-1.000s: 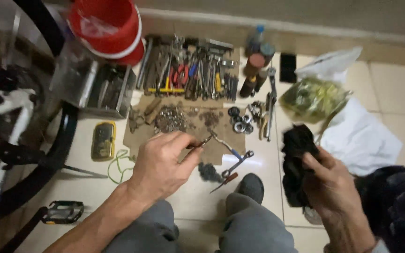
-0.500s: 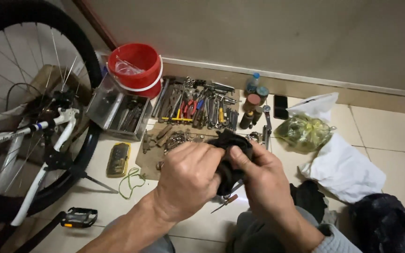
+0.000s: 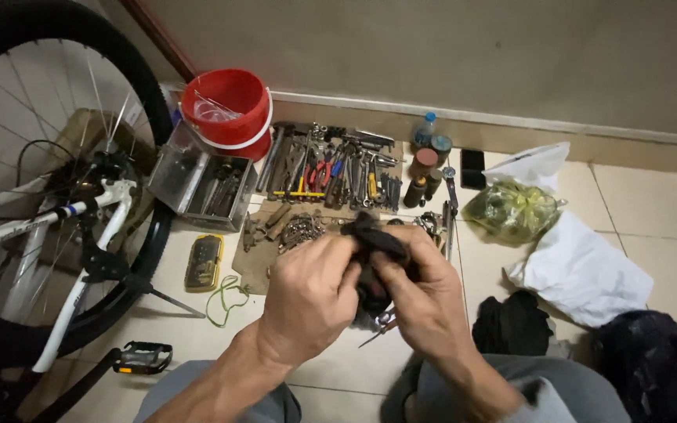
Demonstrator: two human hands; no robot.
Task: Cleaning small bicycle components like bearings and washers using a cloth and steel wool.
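Both my hands meet in the middle of the head view, above a piece of cardboard [image 3: 256, 266] on the tiled floor. My left hand [image 3: 311, 301] and my right hand [image 3: 425, 298] are closed on a dark, dirty rag [image 3: 374, 239] bunched between them. Whatever sits inside the rag is hidden by my fingers. Small metal parts and a chain [image 3: 299, 229] lie on the cardboard just beyond my hands. A thin tool [image 3: 378, 333] pokes out on the floor below the rag.
A bicycle wheel and white frame [image 3: 48, 227] stand at left, with a pedal [image 3: 143, 358] on the floor. Further back are a red bucket [image 3: 225, 110], a metal toolbox [image 3: 201, 184], a row of hand tools [image 3: 331, 168] and small bottles [image 3: 425, 164]. White cloth [image 3: 581, 270], a yellow-green bag [image 3: 511, 210] and dark cloth [image 3: 511, 321] lie right.
A second ago my hands were apart, the left over the tools and the right on the rag. They have come together on the rag, and the view has tilted up toward the wall.
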